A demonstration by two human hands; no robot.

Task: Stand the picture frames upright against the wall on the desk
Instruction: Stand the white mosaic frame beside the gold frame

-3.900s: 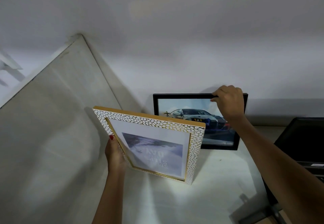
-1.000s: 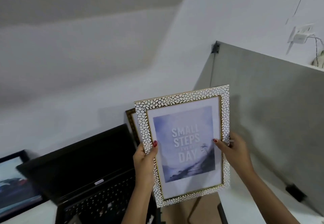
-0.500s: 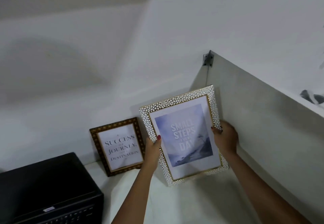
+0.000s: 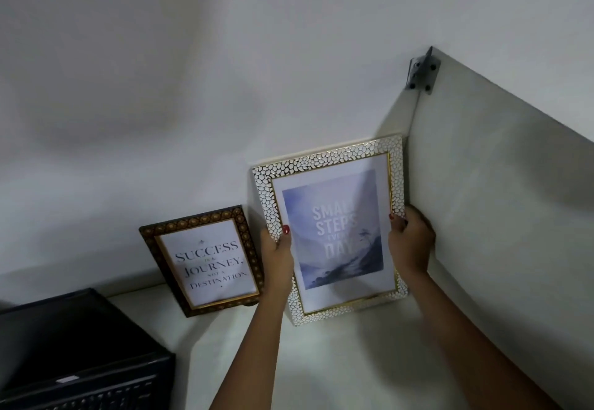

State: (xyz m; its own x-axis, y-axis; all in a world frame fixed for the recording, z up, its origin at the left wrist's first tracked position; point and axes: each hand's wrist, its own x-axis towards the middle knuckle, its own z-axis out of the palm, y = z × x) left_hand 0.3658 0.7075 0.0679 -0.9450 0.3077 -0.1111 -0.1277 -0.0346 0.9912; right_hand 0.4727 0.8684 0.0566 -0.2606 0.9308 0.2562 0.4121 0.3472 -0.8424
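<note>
A white pebble-patterned frame (image 4: 334,165) with a gold inner rim and a blue "Small Steps Every Day" print stands upright in the desk's back right corner, its lower edge on or just above the white desk (image 4: 337,371). My left hand (image 4: 278,258) grips its left side and my right hand (image 4: 409,242) grips its right side. To its left a smaller dark brown and gold frame (image 4: 193,223) reading "Success is a journey, not a destination" leans upright against the white wall (image 4: 193,88).
A grey side partition (image 4: 501,204) closes the desk on the right, fixed to the wall by a metal bracket (image 4: 422,72). An open black laptop (image 4: 74,355) fills the lower left corner of the desk.
Both hands have carried the white frame from mid-air over the laptop back and right into the corner, down to the desk. Earlier my right hand was on a black car-picture frame, now out of view.
</note>
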